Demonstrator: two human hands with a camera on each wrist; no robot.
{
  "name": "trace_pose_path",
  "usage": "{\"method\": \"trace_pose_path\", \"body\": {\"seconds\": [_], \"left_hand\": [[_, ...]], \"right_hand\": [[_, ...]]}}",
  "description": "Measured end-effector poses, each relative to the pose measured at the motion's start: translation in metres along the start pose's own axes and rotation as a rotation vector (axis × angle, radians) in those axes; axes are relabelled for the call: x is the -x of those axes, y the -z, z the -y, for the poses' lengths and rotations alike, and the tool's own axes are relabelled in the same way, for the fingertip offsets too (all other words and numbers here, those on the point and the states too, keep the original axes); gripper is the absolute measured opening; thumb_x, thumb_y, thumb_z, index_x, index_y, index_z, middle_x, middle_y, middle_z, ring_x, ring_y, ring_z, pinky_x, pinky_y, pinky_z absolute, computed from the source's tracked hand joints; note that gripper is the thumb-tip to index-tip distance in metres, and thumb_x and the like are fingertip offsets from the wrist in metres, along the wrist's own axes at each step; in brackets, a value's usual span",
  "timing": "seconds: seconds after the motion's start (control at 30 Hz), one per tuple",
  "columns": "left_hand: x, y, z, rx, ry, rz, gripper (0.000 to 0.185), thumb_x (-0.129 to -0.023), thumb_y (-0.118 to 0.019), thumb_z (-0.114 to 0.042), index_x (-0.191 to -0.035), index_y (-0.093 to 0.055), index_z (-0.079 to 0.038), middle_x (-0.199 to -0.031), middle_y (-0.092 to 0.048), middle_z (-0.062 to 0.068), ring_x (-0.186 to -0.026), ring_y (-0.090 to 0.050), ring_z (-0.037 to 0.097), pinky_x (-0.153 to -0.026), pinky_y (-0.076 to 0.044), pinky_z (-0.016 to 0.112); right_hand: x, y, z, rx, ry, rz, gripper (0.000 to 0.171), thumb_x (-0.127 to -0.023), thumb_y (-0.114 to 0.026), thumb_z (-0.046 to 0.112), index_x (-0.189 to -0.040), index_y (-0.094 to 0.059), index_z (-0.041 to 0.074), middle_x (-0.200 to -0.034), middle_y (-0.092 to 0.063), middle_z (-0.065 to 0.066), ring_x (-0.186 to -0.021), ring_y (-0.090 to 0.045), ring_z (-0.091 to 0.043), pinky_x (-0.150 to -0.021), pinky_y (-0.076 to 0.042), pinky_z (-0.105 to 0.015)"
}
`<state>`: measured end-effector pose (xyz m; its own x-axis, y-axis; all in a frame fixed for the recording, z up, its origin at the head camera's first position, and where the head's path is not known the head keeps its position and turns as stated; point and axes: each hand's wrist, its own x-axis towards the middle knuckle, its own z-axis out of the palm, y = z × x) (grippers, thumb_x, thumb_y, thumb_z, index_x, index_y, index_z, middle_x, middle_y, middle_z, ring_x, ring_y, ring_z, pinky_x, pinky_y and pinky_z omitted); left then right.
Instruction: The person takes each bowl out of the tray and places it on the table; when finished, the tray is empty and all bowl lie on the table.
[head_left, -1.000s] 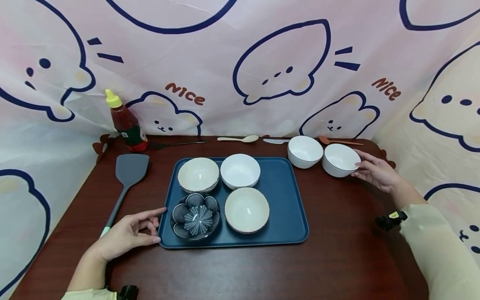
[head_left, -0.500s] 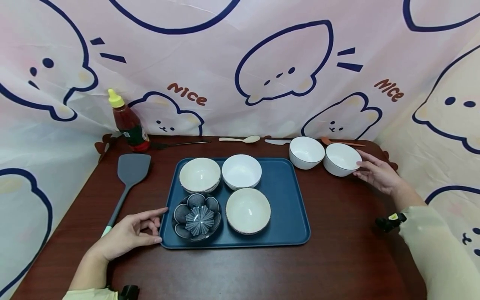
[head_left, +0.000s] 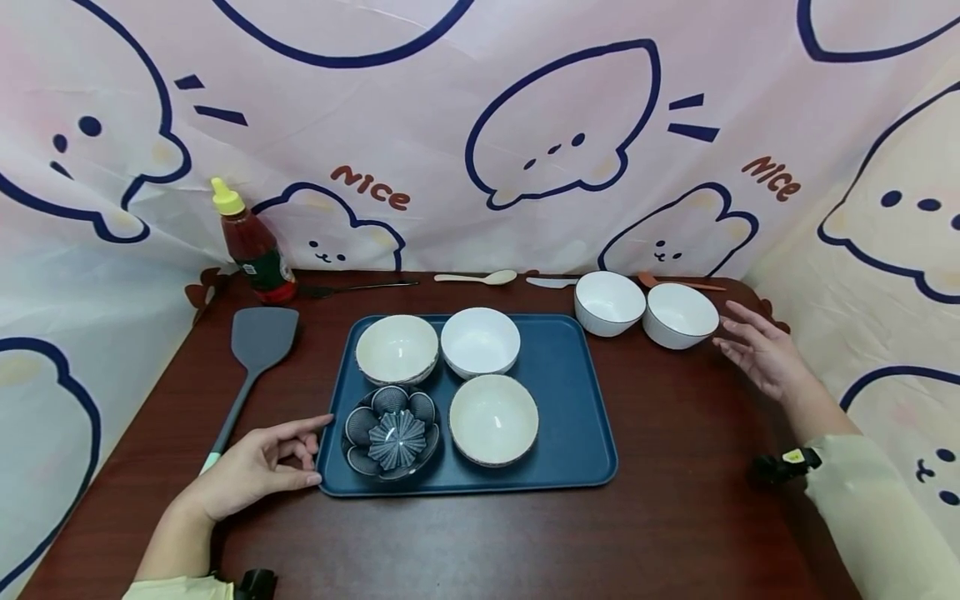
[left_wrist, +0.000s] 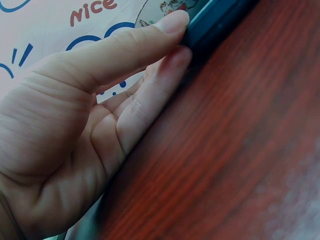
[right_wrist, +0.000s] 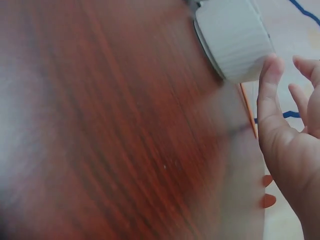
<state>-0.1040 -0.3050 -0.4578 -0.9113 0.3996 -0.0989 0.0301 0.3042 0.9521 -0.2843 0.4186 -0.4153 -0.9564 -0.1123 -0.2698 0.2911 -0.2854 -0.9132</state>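
Dark red-brown wood grain: tabletop (head_left: 675,500), smooth, streaked lengthwise in both wrist views.
Tray (head_left: 577,433): navy plastic rectangle with rounded corners and a raised rim, at the table's middle.
Bowls on tray: two cream-glazed round bowls (head_left: 397,348) (head_left: 493,419); one plain white bowl (head_left: 480,342); one blue flower-shaped dish (head_left: 392,433) with pleated petals, at the near-left corner.
Bowls off tray: two white bowls with thin dark rims, touching side by side at the far right; left bowl (head_left: 609,302), right bowl (head_left: 681,315), whose outer wall is finely ribbed in the right wrist view (right_wrist: 235,37).
Left hand (head_left: 258,468): rests on the table; thumb and forefinger tips touch the tray's near-left edge (left_wrist: 200,30), other fingers loosely curled, gripping nothing.
Right hand (head_left: 757,354): fingers spread and relaxed, just beside the right bowl, not touching it, holding nothing.
Sauce bottle (head_left: 251,246): red contents, yellow nozzle cap, green label too small to read.
Spatula (head_left: 255,350): grey, matte, flat-bladed.
Backdrop (head_left: 480,125): pale cloth with cartoon outlines and the word "Nice".
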Motion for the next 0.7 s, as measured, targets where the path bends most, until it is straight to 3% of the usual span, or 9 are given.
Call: {"method": "trace_pose_path", "body": {"seconds": [0.23, 0.5, 0.7], "left_hand": [[0.000, 0.001, 0.002, -0.006, 0.011, 0.002, 0.072, -0.084, -0.079, -0.009, -0.146, -0.043, 0.002, -0.101, -0.058, 0.012, -0.087, -0.063, 0.011, -0.074, -0.058, 0.026], [-0.001, 0.001, 0.001, -0.010, 0.019, -0.002, 0.073, -0.084, -0.079, -0.010, -0.146, -0.042, 0.002, -0.101, -0.058, 0.012, -0.086, -0.063, 0.011, -0.074, -0.058, 0.026], [-0.001, 0.000, 0.001, -0.003, 0.011, -0.001, 0.073, -0.084, -0.079, -0.009, -0.146, -0.042, 0.004, -0.100, -0.058, 0.011, -0.086, -0.063, 0.011, -0.073, -0.058, 0.026]], "right_hand": [[0.020, -0.008, 0.002, 0.066, 0.018, 0.068, 0.037, -0.103, -0.054, 0.012, -0.133, -0.060, 0.031, -0.108, -0.070, 0.006, -0.093, -0.074, -0.017, -0.079, -0.058, -0.024], [0.043, -0.029, -0.004, 0.227, 0.054, 0.065, 0.055, -0.103, -0.055, 0.011, -0.154, -0.038, 0.019, -0.113, -0.069, 0.007, -0.094, -0.073, -0.014, -0.081, -0.057, -0.022], [0.055, -0.049, -0.010, 0.298, 0.092, 0.125, 0.057, -0.102, -0.055, 0.008, -0.155, -0.035, 0.015, -0.119, -0.066, 0.003, -0.095, -0.072, -0.015, -0.082, -0.057, -0.023]]}}
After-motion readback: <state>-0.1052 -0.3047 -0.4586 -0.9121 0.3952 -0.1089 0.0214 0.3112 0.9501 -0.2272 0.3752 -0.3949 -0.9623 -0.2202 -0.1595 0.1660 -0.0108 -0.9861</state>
